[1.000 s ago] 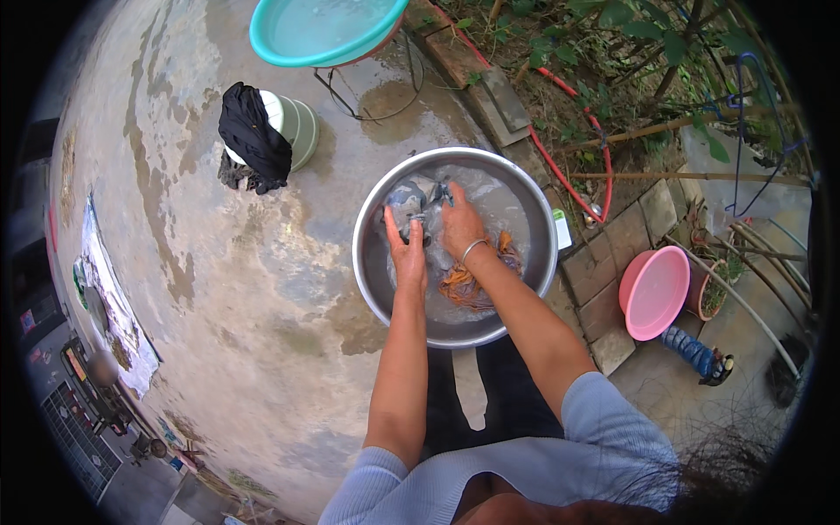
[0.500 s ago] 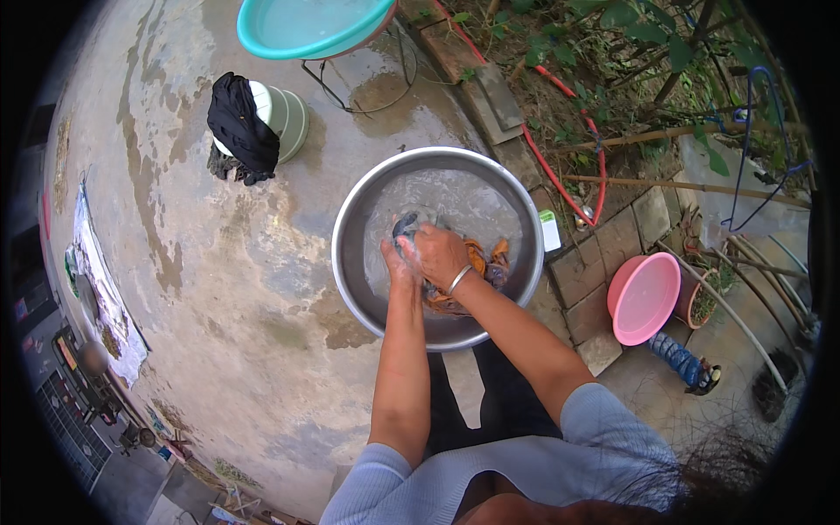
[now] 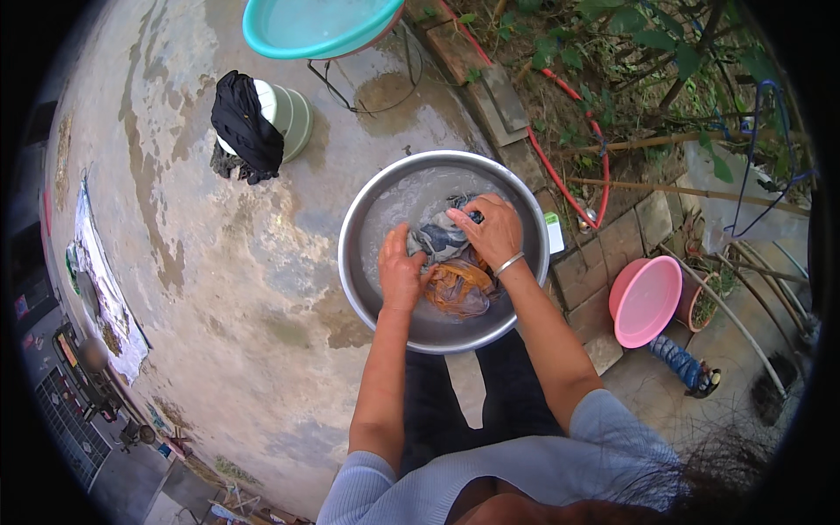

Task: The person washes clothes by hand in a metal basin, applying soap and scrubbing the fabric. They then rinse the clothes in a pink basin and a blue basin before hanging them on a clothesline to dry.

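Note:
A silver metal basin (image 3: 357, 302) holds cloudy water and wet cloths. My right hand (image 3: 496, 230), with a bangle at its wrist, grips the upper right part of a grey and dark-blue cloth (image 3: 440, 238). That cloth lies bunched and partly spread in the water. At its left edge is my left hand (image 3: 401, 269), its fingers apart and the thumb toward the cloth. An orange-brown cloth (image 3: 457, 287) rests between my wrists, low in the basin. The fingertips of my right hand are partly hidden by the cloth.
A teal basin (image 3: 394, 19) sits on a wire stand at the top. Black cloth (image 3: 245, 118) hangs over a pale green bucket (image 3: 299, 122). To the right are a pink basin (image 3: 619, 306), a red hose (image 3: 560, 203), a white-and-green box (image 3: 553, 233) and a brick edging (image 3: 599, 262).
My hands were together on the bunched grey cloth and have parted. The right moved right and up with the cloth, the left slightly left. The grey cloth is more spread, and more orange cloth shows.

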`<state>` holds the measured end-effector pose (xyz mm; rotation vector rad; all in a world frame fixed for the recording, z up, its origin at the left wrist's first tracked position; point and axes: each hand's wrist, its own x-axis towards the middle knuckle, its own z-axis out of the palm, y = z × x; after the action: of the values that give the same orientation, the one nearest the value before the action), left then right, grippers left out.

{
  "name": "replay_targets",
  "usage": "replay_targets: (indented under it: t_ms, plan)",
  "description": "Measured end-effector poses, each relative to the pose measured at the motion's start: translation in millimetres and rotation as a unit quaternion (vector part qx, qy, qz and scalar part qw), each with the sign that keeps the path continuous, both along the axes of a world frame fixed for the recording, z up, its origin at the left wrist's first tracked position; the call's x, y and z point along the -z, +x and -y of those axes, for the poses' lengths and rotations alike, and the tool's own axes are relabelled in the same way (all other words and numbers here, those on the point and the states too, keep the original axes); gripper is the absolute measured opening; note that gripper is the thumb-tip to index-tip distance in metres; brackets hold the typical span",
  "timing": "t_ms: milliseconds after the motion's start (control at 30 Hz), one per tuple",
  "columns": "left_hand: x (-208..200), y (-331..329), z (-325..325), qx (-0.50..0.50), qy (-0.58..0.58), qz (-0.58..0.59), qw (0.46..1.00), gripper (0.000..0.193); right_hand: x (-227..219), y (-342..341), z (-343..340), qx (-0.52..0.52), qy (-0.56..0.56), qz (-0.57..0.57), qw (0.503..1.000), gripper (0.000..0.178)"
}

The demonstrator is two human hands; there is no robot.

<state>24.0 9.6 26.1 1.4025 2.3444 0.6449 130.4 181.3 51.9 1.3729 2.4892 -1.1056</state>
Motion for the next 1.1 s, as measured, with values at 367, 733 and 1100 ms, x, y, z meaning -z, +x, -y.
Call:
replay_targets:
  t_ms: [367,733,1100]
  plan:
    - [6.4,30.0,0.3,-0.351,0.068,0.287,0.889,0.064,79.0,-21.8,41.5,-0.053,0.136,0.011,0.989,0.038]
    - [33.1,8.2,-5.5,-0.380,0.215,0.796,0.419,0.050,-30.6,-27.4,118.8,-0.102,0.098,-0.260,0.955,0.028]
    - [-1.6,25.5,-18.5,-0.402,0.253,0.632,0.613,0.036,5.7,-53.5,25.3,-0.058,0.169,-0.314,0.932,0.014]
